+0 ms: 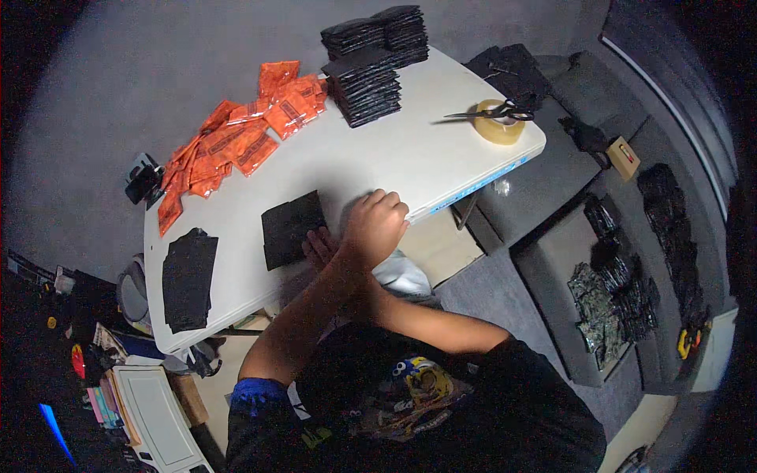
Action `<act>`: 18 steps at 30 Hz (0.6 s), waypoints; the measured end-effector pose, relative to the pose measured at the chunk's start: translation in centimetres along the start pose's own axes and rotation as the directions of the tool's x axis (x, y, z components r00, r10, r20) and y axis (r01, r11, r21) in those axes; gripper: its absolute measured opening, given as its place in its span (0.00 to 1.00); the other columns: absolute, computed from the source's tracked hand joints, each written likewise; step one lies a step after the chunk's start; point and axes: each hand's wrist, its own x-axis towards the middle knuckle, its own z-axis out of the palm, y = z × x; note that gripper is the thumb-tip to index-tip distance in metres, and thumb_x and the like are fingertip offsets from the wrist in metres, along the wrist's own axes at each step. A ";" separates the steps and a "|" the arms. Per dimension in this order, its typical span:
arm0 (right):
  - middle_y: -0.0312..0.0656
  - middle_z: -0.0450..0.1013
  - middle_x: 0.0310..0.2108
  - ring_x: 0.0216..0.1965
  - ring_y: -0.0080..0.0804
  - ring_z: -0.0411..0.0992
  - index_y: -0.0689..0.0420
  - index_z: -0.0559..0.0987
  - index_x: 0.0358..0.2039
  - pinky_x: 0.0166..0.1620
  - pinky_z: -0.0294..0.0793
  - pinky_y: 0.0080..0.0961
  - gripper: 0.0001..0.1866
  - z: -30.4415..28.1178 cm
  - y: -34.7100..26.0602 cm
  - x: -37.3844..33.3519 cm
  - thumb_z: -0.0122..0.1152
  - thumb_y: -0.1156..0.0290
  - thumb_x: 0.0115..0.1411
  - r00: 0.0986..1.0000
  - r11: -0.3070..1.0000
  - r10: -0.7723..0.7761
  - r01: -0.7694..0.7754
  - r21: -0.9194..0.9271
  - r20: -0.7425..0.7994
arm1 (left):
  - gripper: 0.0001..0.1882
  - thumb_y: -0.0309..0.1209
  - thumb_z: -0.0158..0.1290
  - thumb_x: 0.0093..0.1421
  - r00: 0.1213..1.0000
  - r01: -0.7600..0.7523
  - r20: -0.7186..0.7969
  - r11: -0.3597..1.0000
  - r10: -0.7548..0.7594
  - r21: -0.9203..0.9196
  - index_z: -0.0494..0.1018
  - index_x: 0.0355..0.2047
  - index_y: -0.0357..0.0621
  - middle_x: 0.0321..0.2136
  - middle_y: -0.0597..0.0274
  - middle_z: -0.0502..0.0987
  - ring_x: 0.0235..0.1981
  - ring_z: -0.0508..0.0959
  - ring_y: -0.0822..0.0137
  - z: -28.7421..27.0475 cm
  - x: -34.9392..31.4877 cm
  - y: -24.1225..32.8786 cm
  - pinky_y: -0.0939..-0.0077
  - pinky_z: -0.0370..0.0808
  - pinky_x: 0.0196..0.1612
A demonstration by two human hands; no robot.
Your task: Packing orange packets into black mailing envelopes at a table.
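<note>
My forearms cross at the near edge of the white table, the left one over the right. My left hand [377,226] is closed at the table's edge, fingers curled under, and whatever they may hold is hidden. Lying flat with fingers stretched out, my right hand [319,247] touches the near right part of a black flat packet [290,225]; its wrist is hidden beneath the left arm. To the left lies a fanned stack of black flat pieces [189,277]. Beyond, orange clear-wrapped packets [233,146] are heaped along the far edge.
Tall stacks of black packets [364,88] stand at the table's back. Scissors [493,115] rest on a tape roll [501,130] at the right corner. More black packets [623,288] lie on the grey sofa [552,315]. A white-lidded box [162,418] stands lower left.
</note>
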 end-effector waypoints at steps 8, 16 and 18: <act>0.53 0.48 0.79 0.80 0.56 0.44 0.62 0.54 0.77 0.78 0.41 0.59 0.46 0.9 0.9 1.1 0.50 0.46 0.67 0.997 0.939 0.080 -0.076 -0.335 -0.001 | 0.07 0.32 0.67 0.53 0.985 -0.146 -0.076 0.986 0.152 0.087 0.81 0.29 0.47 0.33 0.64 0.78 0.44 0.78 0.59 0.8 -1.8 0.3 0.64 0.78 0.49; 0.52 0.54 0.76 0.78 0.54 0.49 0.59 0.58 0.76 0.76 0.47 0.59 0.50 -4.7 -5.7 1.0 0.62 0.45 0.60 0.988 0.344 -0.152 0.027 -0.939 -0.028 | 0.07 0.33 0.63 0.59 0.951 0.113 -0.222 0.907 -0.217 -0.405 0.82 0.35 0.44 0.34 0.57 0.81 0.37 0.82 0.54 -2.8 -8.7 -0.7 0.62 0.79 0.46; 0.54 0.55 0.75 0.77 0.54 0.51 0.59 0.60 0.75 0.76 0.47 0.58 0.48 -7.2 -9.2 1.3 0.66 0.51 0.60 0.998 0.955 0.033 -0.049 -0.292 -0.059 | 0.09 0.34 0.62 0.62 0.931 0.222 -0.210 0.919 -0.299 -0.325 0.84 0.37 0.44 0.34 0.58 0.82 0.36 0.82 0.56 -3.5 -11.5 -2.9 0.63 0.79 0.45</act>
